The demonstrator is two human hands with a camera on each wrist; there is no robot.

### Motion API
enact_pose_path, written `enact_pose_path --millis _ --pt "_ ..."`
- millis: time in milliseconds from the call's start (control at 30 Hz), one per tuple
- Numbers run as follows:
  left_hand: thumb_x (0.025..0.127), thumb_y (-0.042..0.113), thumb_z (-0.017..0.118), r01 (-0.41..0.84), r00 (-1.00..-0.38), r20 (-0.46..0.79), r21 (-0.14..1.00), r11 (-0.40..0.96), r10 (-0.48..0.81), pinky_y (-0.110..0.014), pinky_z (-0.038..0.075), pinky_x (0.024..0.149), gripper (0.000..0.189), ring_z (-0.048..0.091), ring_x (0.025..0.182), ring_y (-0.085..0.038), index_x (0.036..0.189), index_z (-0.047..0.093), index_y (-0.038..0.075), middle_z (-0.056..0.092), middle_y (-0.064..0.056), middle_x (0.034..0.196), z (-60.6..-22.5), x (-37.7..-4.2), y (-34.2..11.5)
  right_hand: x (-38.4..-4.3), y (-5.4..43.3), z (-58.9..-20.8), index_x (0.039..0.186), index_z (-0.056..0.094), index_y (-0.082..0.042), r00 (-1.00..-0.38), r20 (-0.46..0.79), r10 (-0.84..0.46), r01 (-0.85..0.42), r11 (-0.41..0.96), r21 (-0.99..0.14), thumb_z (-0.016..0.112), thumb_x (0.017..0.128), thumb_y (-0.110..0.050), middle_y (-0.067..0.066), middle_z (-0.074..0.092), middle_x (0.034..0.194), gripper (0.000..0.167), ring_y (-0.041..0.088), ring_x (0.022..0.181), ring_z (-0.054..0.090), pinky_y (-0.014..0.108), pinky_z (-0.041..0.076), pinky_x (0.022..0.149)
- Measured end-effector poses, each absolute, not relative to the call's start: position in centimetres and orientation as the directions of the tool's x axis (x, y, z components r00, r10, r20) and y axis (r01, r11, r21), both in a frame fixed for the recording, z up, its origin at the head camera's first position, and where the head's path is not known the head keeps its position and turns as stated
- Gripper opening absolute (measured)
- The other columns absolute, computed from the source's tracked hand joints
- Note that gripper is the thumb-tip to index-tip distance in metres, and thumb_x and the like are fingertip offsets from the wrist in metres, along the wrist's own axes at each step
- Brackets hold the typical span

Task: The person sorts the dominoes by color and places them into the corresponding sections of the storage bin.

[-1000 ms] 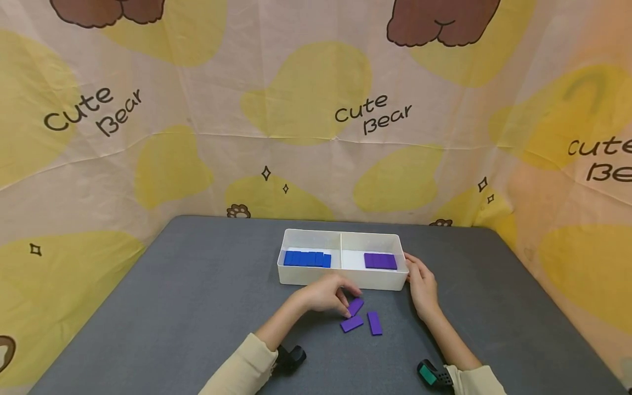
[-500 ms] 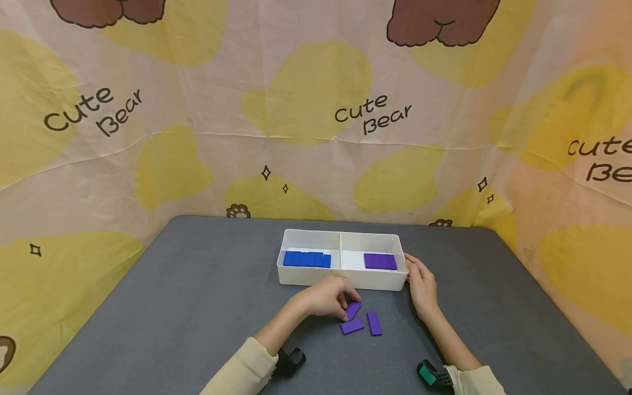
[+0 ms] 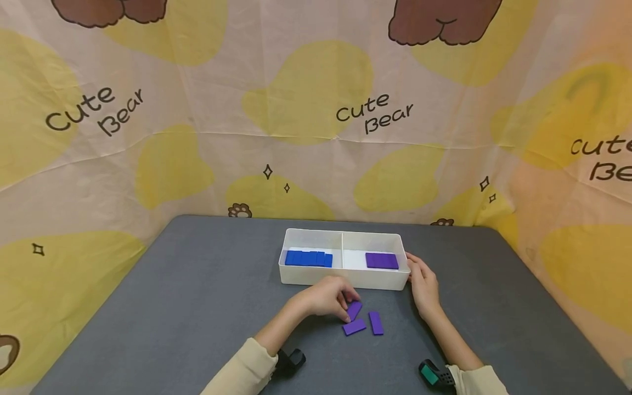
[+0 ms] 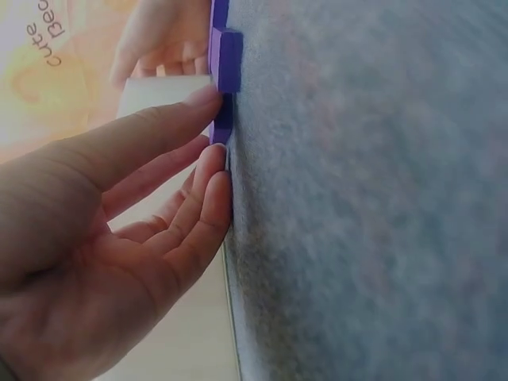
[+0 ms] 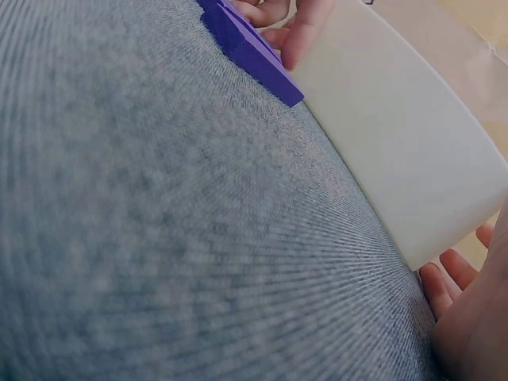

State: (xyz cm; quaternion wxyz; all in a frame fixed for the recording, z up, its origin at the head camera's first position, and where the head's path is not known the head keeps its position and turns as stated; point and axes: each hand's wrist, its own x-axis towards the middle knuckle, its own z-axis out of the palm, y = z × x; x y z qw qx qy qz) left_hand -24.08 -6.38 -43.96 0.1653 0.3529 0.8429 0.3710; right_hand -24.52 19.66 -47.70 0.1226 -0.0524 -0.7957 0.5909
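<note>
In the head view my left hand (image 3: pixel 327 296) is low over the table, in front of a white two-compartment box (image 3: pixel 340 278). Thumb and fingers pinch a flat purple tile (image 3: pixel 354 310) at its edges; the left wrist view shows that tile (image 4: pixel 221 125) partly behind the thumb. A second purple tile (image 3: pixel 354 327) lies just in front, and a third purple tile (image 3: pixel 376 323) to the right. Against the box's right end rest the relaxed fingers of my right hand (image 3: pixel 423 288). The right wrist view shows those fingers (image 5: pixel 458 268) by the box corner.
A row of blue tiles (image 3: pixel 308 259) lies in the box's left compartment. Purple tiles (image 3: pixel 382 261) lie side by side in the right compartment, beyond a divider. All stands on a grey table (image 3: pixel 222 274), with a printed cloth (image 3: pixel 306 99) behind it.
My left hand has drawn the purple tile slightly toward me, and the tile has turned a little. The right hand stays at the box's end.
</note>
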Motion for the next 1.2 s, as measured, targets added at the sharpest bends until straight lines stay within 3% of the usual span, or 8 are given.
enact_pose_path --millis 167,633,967,1200 --pt "0.077 -0.001 0.091 0.459 -0.695 -0.037 0.745 0.484 0.718 -0.016 0.049 0.066 0.047 0.057 0.071 0.000 0.122 0.075 -0.003 0.066 -0.003 0.089 -44.2 -24.2 -6.7 -24.5 19.7 -47.7 0.148 0.059 -0.002 -0.961 0.142 0.237 -0.068 0.294 -0.953 0.040 0.114 -0.029 0.020 0.059 0.150 0.048 0.010 0.115 0.060 0.005 0.046 0.085" --pt "0.077 -0.001 0.091 0.453 -0.696 -0.047 0.745 0.489 0.716 -0.018 0.047 0.065 0.043 0.055 0.071 -0.001 0.118 0.076 -0.001 0.063 -0.002 0.089 -44.6 -24.4 -6.8 -24.5 19.6 -47.7 0.149 0.057 -0.001 -0.964 0.135 0.230 -0.065 0.291 -0.955 0.038 0.114 -0.029 0.020 0.057 0.152 0.049 0.030 0.127 0.057 0.005 0.045 0.085" --pt "0.078 0.000 0.091 0.478 -0.697 -0.017 0.734 0.483 0.716 -0.017 0.048 0.067 0.040 0.055 0.071 0.000 0.114 0.075 -0.001 0.064 -0.002 0.089 -44.4 -24.2 -6.7 -24.6 19.6 -47.8 0.149 0.058 -0.001 -0.963 0.138 0.231 -0.068 0.289 -0.955 0.038 0.114 -0.028 0.020 0.058 0.151 0.048 0.023 0.124 0.058 0.006 0.046 0.085" --pt "0.080 0.005 0.090 0.497 -0.710 0.017 0.719 0.485 0.704 -0.018 0.050 0.071 0.039 0.056 0.074 -0.001 0.115 0.075 0.000 0.067 -0.005 0.092 -43.6 -24.0 -6.9 -24.5 19.6 -47.7 0.149 0.057 -0.001 -0.965 0.141 0.222 -0.073 0.288 -0.955 0.037 0.114 -0.029 0.021 0.058 0.151 0.048 0.029 0.128 0.057 0.006 0.045 0.086"
